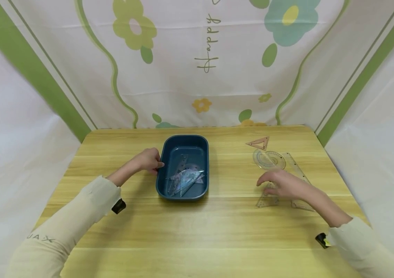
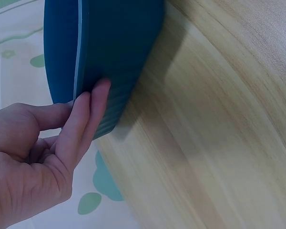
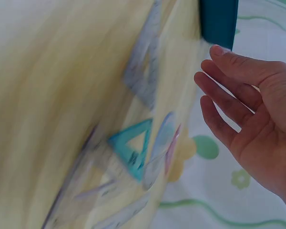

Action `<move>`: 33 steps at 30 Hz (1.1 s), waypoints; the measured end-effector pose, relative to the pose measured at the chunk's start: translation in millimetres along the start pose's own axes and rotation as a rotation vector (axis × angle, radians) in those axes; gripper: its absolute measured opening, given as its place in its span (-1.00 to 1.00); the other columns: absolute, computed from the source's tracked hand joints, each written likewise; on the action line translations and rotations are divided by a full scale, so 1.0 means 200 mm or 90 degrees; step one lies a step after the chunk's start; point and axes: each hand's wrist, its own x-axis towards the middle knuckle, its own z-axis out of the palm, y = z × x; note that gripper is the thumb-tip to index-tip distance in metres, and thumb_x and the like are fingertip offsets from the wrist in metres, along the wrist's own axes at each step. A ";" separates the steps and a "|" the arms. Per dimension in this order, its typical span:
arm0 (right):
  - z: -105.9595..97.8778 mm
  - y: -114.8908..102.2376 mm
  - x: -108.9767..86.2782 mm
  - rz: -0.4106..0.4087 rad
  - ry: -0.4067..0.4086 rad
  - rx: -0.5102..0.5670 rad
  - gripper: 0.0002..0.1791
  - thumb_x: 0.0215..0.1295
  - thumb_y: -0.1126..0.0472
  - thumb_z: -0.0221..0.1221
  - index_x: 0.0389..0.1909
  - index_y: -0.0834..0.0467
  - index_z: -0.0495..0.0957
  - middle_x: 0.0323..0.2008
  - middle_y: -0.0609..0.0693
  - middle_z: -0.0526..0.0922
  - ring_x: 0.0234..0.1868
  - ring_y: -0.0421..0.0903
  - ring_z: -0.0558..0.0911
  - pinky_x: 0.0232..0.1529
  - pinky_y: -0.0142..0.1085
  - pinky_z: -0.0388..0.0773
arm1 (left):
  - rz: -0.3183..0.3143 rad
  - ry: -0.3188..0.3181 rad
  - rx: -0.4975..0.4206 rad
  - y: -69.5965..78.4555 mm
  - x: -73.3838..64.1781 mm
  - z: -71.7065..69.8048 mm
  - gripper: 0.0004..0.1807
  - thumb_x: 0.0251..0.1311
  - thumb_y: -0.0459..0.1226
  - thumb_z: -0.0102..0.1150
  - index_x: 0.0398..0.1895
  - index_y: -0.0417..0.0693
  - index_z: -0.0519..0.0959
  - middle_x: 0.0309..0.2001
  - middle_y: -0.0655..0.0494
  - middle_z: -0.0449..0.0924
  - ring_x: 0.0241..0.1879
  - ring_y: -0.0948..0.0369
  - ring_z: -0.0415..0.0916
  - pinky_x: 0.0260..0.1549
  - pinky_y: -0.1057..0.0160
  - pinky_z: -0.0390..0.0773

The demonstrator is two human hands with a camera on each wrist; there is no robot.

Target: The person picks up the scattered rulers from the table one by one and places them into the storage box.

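Observation:
My left hand (image 1: 148,160) pinches the left rim of a dark blue rectangular bin (image 1: 185,141), thumb inside and fingers along the outer wall (image 2: 118,52). Inside lie a clear ruler (image 1: 182,164), a protractor and a bluish set square (image 1: 191,182), overlapping one another. On the right, my right hand (image 1: 281,184) hovers palm down over loose clear drawing tools, fingers spread and gently bent, holding nothing. Partly hidden beneath it is a clear set square (image 1: 265,202). The right wrist view also shows a small teal set square (image 3: 144,151) among them.
Beyond the right hand lie clear round protractors (image 1: 277,156) and an orange-pink set square (image 1: 266,141). A long clear piece with a straight scale (image 1: 298,168) lies to their right. A white patterned cloth (image 1: 169,77) hangs behind the wooden table (image 1: 197,231).

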 end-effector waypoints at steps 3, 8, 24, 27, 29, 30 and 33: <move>0.01 0.03 -0.05 0.015 -0.009 -0.001 -0.68 0.12 0.28 0.42 -0.07 0.14 0.68 -0.09 -0.01 0.75 -0.04 0.05 0.71 -0.06 -0.09 0.65 | -0.005 -0.004 -0.008 0.00 0.01 0.00 -0.46 0.38 -0.30 0.16 -0.86 -0.01 0.36 -0.74 0.02 0.54 -0.44 -0.02 0.74 -0.49 0.39 0.58; 0.03 0.06 -0.11 0.013 -0.021 -0.010 -0.61 0.11 0.31 0.42 0.00 0.14 0.65 0.02 0.07 0.70 0.04 0.13 0.68 0.01 -0.03 0.63 | -0.008 -0.009 -0.014 0.00 0.00 0.00 -0.46 0.38 -0.30 0.16 -0.85 -0.01 0.35 -0.73 0.00 0.55 -0.43 -0.01 0.75 -0.48 0.38 0.60; 0.16 0.11 -0.11 -0.045 -0.015 -0.111 -0.38 -0.15 0.40 0.51 0.00 0.02 0.55 0.11 0.00 0.54 0.10 0.01 0.51 -0.02 -0.07 0.59 | -0.001 -0.010 -0.009 0.00 0.00 -0.01 -0.49 0.39 -0.30 0.14 -0.81 -0.07 0.40 -0.78 0.17 0.43 -0.51 0.06 0.71 -0.51 0.40 0.57; 0.16 0.11 -0.08 -0.053 -0.031 -0.146 -0.35 -0.19 0.37 0.55 -0.03 0.00 0.50 0.06 -0.06 0.51 0.03 -0.06 0.47 -0.08 -0.13 0.57 | -0.003 -0.010 -0.008 -0.01 0.00 -0.01 -0.46 0.39 -0.30 0.14 -0.83 -0.02 0.34 -0.80 0.18 0.39 -0.49 0.04 0.72 -0.50 0.41 0.56; 0.15 0.10 -0.05 -0.059 -0.050 -0.166 -0.34 -0.22 0.35 0.57 -0.05 0.00 0.47 0.01 -0.08 0.48 -0.03 -0.10 0.42 -0.13 -0.18 0.53 | -0.003 -0.010 -0.004 -0.01 0.01 -0.01 -0.46 0.39 -0.30 0.15 -0.84 -0.01 0.34 -0.80 0.19 0.38 -0.49 0.04 0.73 -0.50 0.41 0.56; 0.15 0.10 -0.04 -0.061 -0.060 -0.175 -0.33 -0.23 0.37 0.56 -0.07 0.00 0.46 -0.03 -0.10 0.46 -0.07 -0.11 0.39 -0.17 -0.21 0.49 | -0.003 -0.011 -0.004 -0.01 0.01 -0.01 -0.46 0.39 -0.30 0.15 -0.84 -0.01 0.34 -0.80 0.19 0.39 -0.48 0.04 0.73 -0.50 0.41 0.57; 0.13 0.09 -0.01 -0.057 -0.093 -0.193 -0.33 -0.32 0.45 0.50 -0.14 0.01 0.42 -0.14 -0.11 0.38 -0.15 -0.12 0.30 -0.27 -0.28 0.35 | -0.005 -0.013 -0.008 0.00 0.01 0.00 -0.46 0.39 -0.30 0.14 -0.84 -0.02 0.34 -0.80 0.19 0.39 -0.46 0.03 0.74 -0.49 0.41 0.58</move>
